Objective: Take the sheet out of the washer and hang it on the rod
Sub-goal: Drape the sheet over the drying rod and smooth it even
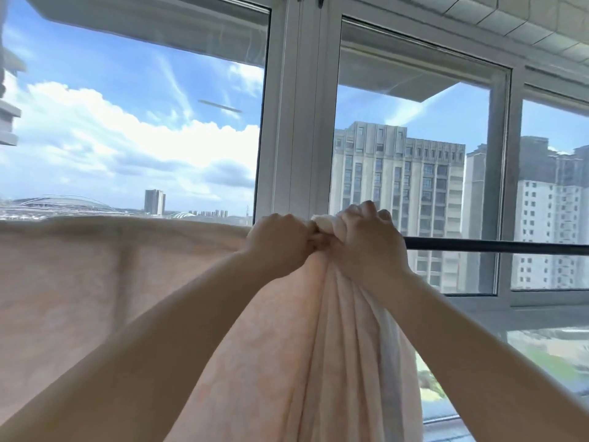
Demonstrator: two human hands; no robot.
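A pale pink sheet [95,275] hangs over a dark rod [494,245] that runs across in front of the windows. On the left the sheet is spread flat along the rod and hides it. In the middle it is bunched into folds that drop down. My left hand [282,242] grips the top edge of the sheet at the bunch. My right hand [366,239], right beside it, holds the gathered fabric on top of the rod. The bare rod shows only to the right of my hands. The washer is out of view.
Large windows with white frames [293,122] stand close behind the rod. Tall buildings and sky show through the glass. A tiled ceiling edge [510,23] is at the upper right.
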